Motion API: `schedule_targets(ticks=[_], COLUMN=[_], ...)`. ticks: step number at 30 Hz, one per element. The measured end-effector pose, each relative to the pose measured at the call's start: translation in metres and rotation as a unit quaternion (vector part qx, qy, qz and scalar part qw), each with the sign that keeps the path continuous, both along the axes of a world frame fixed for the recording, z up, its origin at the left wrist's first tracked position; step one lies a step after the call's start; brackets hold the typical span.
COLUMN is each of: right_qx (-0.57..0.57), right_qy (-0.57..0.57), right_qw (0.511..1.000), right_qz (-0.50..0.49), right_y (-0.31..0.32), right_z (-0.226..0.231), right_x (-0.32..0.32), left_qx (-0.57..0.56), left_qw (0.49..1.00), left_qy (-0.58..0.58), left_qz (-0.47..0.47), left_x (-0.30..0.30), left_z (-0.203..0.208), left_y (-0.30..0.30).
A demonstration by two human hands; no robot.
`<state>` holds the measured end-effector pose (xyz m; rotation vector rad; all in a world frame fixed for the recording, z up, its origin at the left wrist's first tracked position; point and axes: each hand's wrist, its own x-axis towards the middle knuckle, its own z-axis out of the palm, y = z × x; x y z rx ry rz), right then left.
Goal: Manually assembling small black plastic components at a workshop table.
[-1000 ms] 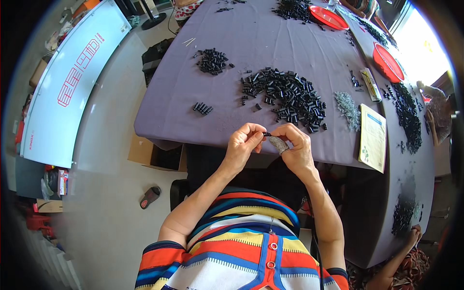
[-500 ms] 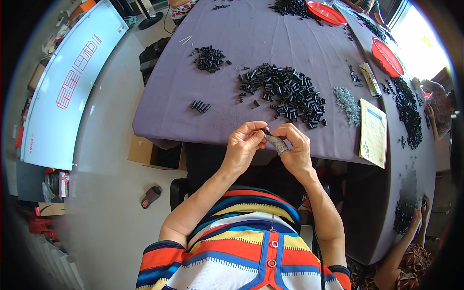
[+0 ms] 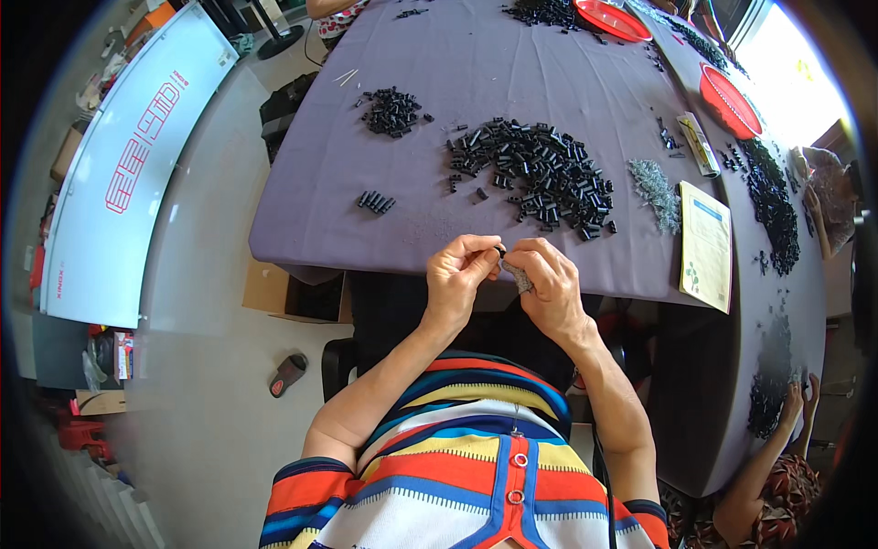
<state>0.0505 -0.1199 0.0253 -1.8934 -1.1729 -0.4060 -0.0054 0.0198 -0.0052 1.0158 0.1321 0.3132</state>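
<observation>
Just off the table's near edge, my two hands meet. My left hand (image 3: 453,284) is closed, thumb and fingertips pinching a small black tubular part (image 3: 500,251), mostly hidden by the fingers. Beside it my right hand (image 3: 553,288) is closed, fingers curled over a grey speckled piece (image 3: 521,277); whether this is held or worn on a finger I cannot tell. Beyond my hands lies a large heap of short black tubes (image 3: 549,174). A short row of black tubes (image 3: 376,201) sits left of it, with a smaller black heap (image 3: 391,112) farther back.
A purple cloth covers the table (image 3: 320,183). Clear small pieces (image 3: 654,194) lie beside a cream-coloured packet (image 3: 705,247) on the right. Red baskets (image 3: 730,101) stand farther off. A co-worker's hands (image 3: 800,403) are at the right edge. An open cardboard box (image 3: 265,288) is under the table.
My right fingers have curled farther over the grey piece, covering more of it, and the hand has turned slightly. My left hand keeps its pinch, almost unmoved.
</observation>
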Motion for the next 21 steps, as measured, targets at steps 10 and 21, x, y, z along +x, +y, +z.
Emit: schedule_targets(ticks=[10,21], right_qx=[0.036,0.033], right_qy=[0.042,0.201], right_qw=[0.998,0.978], right_qz=[0.004,0.043], right_y=[0.003,-0.001], right_z=[-0.001,0.001], right_x=[0.002,0.004], left_qx=[-0.117,-0.184], left_qw=[0.99,0.972], left_qy=[-0.001,0.013], left_qz=[-0.083,-0.146], left_x=[0.005,0.002], left_z=[0.006,-0.005], left_y=[0.005,0.01])
